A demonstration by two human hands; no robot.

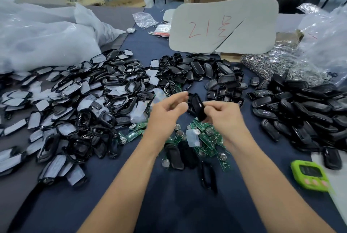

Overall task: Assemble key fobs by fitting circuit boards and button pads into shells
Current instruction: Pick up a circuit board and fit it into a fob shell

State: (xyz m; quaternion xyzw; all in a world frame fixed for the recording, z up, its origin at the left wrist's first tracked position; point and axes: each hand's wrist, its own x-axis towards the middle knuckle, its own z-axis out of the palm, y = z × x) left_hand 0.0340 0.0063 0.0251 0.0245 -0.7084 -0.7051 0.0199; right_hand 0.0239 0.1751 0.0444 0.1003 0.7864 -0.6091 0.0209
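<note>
My right hand [223, 118] grips a black key fob shell [197, 106] above the middle of the table, tilted on end. My left hand [167, 112] is raised just left of it with fingers loosely curled; it holds nothing that I can see and is apart from the shell. Below my hands lies a heap of green circuit boards [204, 139] with round coin cells, and a clear button pad [192, 137] on top. Two black shells [174, 156] lie in front of the heap.
Black frames and clear pads are piled at left [75, 105]. Black shell halves fill the centre back [202, 71] and right [304, 112]. A green timer [309, 175] sits at front right. A white foam board [225, 26], plastic bags [37, 35] and metal rings [277, 64] stand behind.
</note>
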